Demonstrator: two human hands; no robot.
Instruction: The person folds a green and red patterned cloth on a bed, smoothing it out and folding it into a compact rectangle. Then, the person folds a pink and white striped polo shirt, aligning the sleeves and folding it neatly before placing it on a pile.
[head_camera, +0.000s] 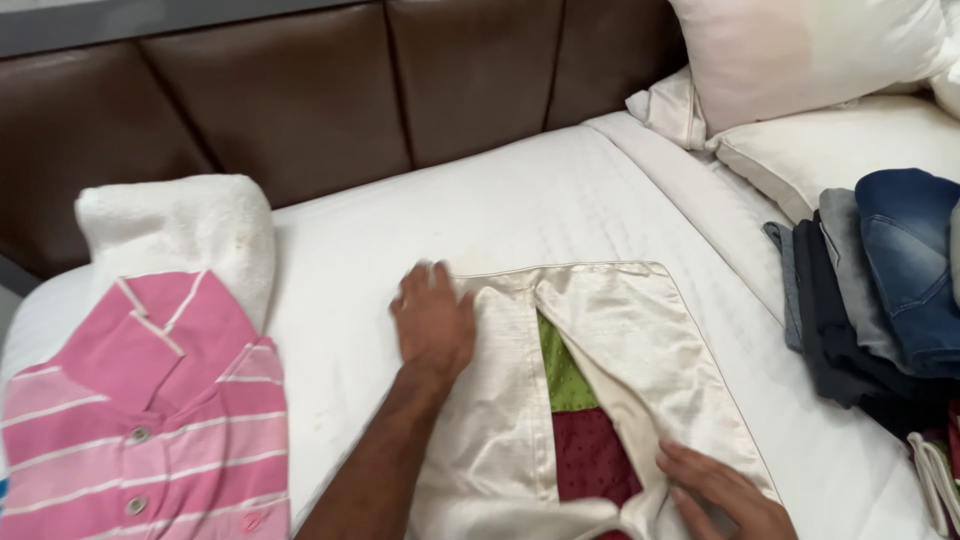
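Observation:
A cream satin garment (640, 350) lies folded on the white bed sheet (520, 190), its two sides turned in over a green and maroon panel (575, 420) that shows down the middle. My left hand (432, 322) presses flat, fingers spread, on the garment's upper left corner. My right hand (720, 490) rests on the lower right fold, fingers pinching the cream fabric near its inner edge.
A folded pink striped polo shirt (150, 420) lies at the left, over a white fluffy towel (190, 225). A stack of folded jeans and dark trousers (880, 290) sits at the right. Pillows (800, 60) lean at the back right against a brown padded headboard (300, 90).

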